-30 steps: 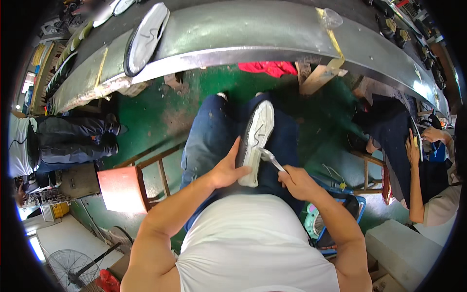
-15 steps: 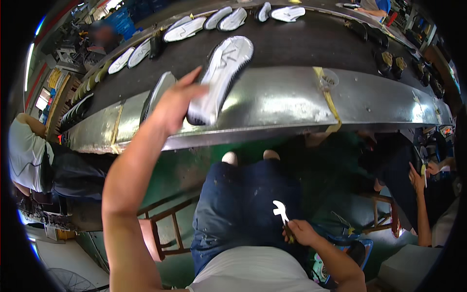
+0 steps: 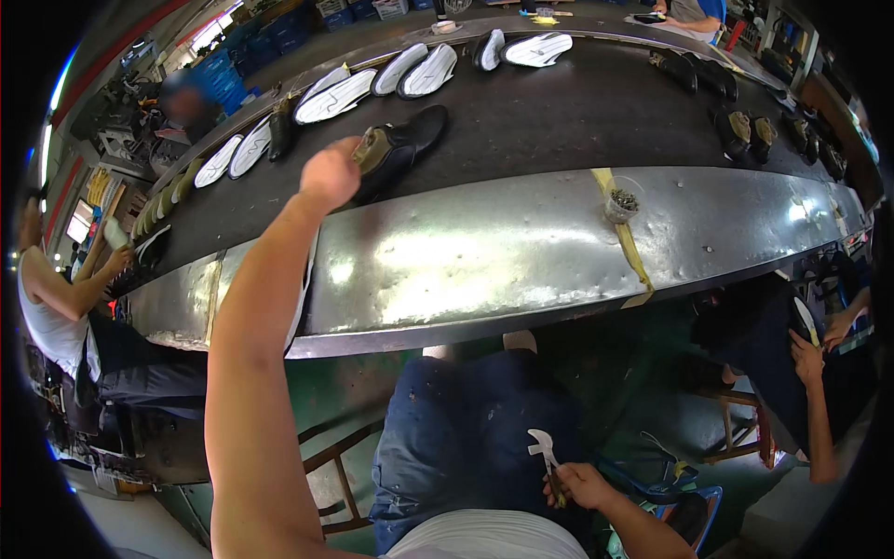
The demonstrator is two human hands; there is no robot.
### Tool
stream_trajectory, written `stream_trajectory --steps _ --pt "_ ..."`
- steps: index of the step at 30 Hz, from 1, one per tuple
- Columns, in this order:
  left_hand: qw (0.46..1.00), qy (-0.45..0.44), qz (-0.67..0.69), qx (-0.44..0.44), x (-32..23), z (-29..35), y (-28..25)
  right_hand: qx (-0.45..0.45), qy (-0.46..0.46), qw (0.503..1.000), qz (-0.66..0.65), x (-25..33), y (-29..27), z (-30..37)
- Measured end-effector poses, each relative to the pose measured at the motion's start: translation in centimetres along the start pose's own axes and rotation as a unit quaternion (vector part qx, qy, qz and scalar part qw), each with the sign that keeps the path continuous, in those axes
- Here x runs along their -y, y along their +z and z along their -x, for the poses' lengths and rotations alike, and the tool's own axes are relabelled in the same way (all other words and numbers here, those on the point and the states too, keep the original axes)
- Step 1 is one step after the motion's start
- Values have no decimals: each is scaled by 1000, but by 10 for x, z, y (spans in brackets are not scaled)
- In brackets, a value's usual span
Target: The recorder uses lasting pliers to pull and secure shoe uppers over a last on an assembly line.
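Over the dark belt, my left hand (image 3: 331, 173) is closed on the heel end of a black shoe (image 3: 415, 138). Its sole faces down and its toe points away to the right; whether it rests on the belt, I cannot tell. Low in front of my lap, my right hand (image 3: 579, 486) grips the handle of a small hammer (image 3: 541, 443), whose pale metal head points up and left. My left forearm mostly hides another shoe standing at the metal edge.
White-soled shoes (image 3: 337, 96) lie soles up along the belt's far side. A metal ledge (image 3: 484, 242) borders the belt, with a clear cup of small bits (image 3: 621, 205) on it. Co-workers sit left and right; the right one holds a shoe (image 3: 803, 321). A wooden stool (image 3: 345, 480) stands below.
My left hand has turned the shoe from sole up to sole down and carried it over the belt. The hammer stays in my right hand. The view has shifted.
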State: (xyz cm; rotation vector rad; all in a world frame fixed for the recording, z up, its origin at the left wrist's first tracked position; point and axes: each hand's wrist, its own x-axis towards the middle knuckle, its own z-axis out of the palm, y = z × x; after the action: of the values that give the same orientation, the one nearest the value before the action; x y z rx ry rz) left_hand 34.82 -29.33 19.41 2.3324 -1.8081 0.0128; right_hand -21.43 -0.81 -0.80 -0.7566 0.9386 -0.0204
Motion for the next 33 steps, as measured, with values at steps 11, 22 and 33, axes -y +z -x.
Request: stream_trajectory --steps 11,22,33 --pt "876 -241 382 167 96 121 -57 2 -15 999 49 -18 9 5" --pt "699 -27 713 50 -88 387 57 9 -171 968 183 8 34 42" --pt "705 54 683 181 -115 422 94 -38 -233 910 340 59 113 70"
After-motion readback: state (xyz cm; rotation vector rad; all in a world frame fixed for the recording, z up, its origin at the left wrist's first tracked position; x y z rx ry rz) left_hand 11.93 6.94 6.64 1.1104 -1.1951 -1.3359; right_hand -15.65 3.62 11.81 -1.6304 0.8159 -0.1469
